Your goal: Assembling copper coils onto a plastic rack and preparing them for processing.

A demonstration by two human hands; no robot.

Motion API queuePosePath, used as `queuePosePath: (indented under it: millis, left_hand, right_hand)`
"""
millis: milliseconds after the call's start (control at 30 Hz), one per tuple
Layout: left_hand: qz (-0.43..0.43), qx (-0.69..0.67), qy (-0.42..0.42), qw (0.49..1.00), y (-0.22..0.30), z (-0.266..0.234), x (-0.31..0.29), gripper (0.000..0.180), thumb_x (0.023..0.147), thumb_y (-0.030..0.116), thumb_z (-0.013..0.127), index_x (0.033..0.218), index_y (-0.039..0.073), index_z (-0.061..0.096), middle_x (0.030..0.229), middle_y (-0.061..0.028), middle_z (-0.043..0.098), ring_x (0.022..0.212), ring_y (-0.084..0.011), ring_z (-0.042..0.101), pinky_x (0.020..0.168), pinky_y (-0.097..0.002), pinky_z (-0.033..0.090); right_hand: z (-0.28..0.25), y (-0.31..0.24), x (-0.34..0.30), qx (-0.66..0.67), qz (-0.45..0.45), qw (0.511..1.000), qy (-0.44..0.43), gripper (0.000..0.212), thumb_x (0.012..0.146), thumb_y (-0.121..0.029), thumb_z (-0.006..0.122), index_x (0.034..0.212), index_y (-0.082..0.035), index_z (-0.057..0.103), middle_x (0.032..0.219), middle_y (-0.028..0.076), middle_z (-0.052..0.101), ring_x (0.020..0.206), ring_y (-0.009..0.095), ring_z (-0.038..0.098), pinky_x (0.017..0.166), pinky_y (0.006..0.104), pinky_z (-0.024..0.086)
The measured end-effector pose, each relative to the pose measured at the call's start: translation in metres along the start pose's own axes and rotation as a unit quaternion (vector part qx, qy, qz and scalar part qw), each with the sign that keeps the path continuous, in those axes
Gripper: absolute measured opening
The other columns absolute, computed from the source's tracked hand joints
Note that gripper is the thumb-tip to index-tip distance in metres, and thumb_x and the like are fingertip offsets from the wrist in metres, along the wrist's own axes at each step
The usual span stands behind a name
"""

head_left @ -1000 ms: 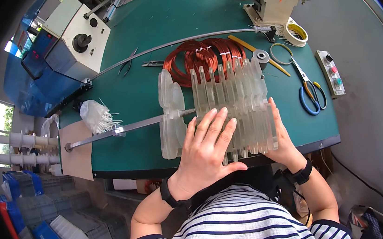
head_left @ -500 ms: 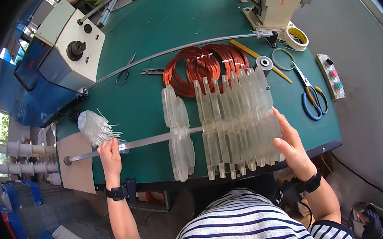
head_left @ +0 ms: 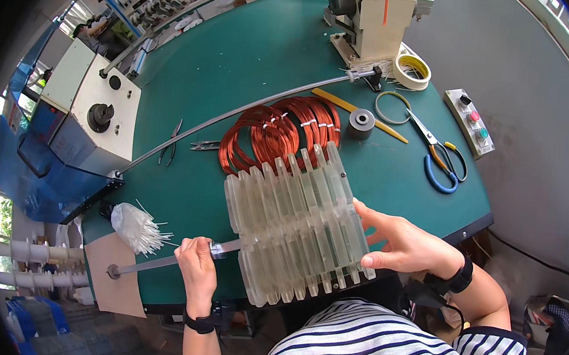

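The right hand [head_left: 410,245], fingers spread, touches the clear plastic plates [head_left: 296,231]. At their eight o'clock, the left hand [head_left: 196,267] pinches the metal bar [head_left: 156,264].

Frosted plastic blocks [head_left: 296,231]; glossy wire coils [head_left: 275,138].

Green ground, copper-red at centre

Table [head_left: 396,172]: deep green, dark near edge. Coils [head_left: 276,139] mid-table: copper-red, white ties [head_left: 309,121]. Formers [head_left: 296,227], near edge: translucent, pale greenish. Bar [head_left: 157,265]: silver-grey. Paper [head_left: 109,291], near left corner: tan; bundle [head_left: 135,228] beside it white. Left edge: machine [head_left: 85,104], off-white, translucent blue cover [head_left: 55,181]. Far edge: winder [head_left: 376,34], cream, orange-red stripe [head_left: 381,2]. Towards right edge: stick [head_left: 390,131], yellow; scissors [head_left: 441,183], blue-and-yellow handles. Beyond that edge: box [head_left: 469,123], pale grey, with black, red, green knobs. Shirt [head_left: 384,351]: white, navy stripes.
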State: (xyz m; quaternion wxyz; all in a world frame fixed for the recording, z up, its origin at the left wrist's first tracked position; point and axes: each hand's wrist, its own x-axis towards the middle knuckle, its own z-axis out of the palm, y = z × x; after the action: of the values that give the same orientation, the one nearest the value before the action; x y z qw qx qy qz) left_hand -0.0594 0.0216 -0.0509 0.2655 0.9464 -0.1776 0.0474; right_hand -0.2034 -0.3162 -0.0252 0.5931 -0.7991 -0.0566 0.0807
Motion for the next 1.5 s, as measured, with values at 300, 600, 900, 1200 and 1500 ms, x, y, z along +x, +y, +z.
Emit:
queuePosePath:
  millis: [300,600,900,1200,1500]
  left_hand:
    - [0.089,-0.029,-0.058,0.994,0.043,0.004,0.011,0.054,0.098,0.041,0.035,0.074,0.000,0.060,0.070,-0.0118,0.059,0.075,-0.0296,0.052,0.077,-0.0379,0.034]
    - [0.124,-0.004,-0.126,0.984,0.018,-0.020,0.011,0.037,0.073,0.035,0.072,0.089,0.003,0.064,0.077,-0.0069,0.061,0.079,-0.0256,0.057,0.077,-0.0357,0.042]
    - [0.152,0.105,-0.149,0.971,-0.032,-0.038,0.017,0.041,0.069,0.040,0.074,0.065,0.007,0.051,0.061,-0.0071,0.057,0.060,-0.0263,0.060,0.056,-0.0358,0.046]
    - [0.220,0.098,-0.125,0.963,-0.020,-0.028,0.036,0.040,0.066,0.036,0.076,0.063,0.007,0.049,0.058,-0.0045,0.053,0.056,-0.0237,0.056,0.054,-0.0336,0.043]
    - [0.353,0.133,-0.014,0.926,0.019,-0.034,0.173,0.040,0.064,0.037,0.076,0.068,0.008,0.049,0.062,-0.0038,0.049,0.061,-0.0231,0.054,0.057,-0.0343,0.041]
  right_hand:
    - [-0.065,0.018,0.111,-0.698,-0.115,0.696,0.119,0.031,0.074,-0.006,0.058,0.105,-0.007,0.060,0.101,0.011,0.055,0.098,0.024,0.053,0.073,0.0333,0.046]
    - [-0.089,0.005,0.073,-0.542,-0.085,0.832,0.081,0.030,0.064,0.003,0.061,0.091,0.000,0.048,0.090,0.015,0.050,0.085,0.032,0.056,0.068,0.0399,0.048]
    - [-0.053,-0.013,0.028,-0.342,-0.087,0.935,0.017,0.049,0.056,0.002,0.074,0.100,0.001,0.052,0.091,0.015,0.056,0.078,0.034,0.060,0.066,0.0364,0.050]
    - [-0.059,0.014,0.048,-0.089,0.138,0.982,-0.090,0.051,0.060,-0.005,0.075,0.106,0.005,0.055,0.081,0.009,0.058,0.072,0.017,0.059,0.068,0.0278,0.048]
    - [-0.101,-0.027,0.087,-0.287,-0.027,0.952,0.106,0.048,0.057,0.000,0.073,0.102,0.002,0.058,0.096,0.014,0.058,0.077,0.029,0.059,0.067,0.0319,0.048]
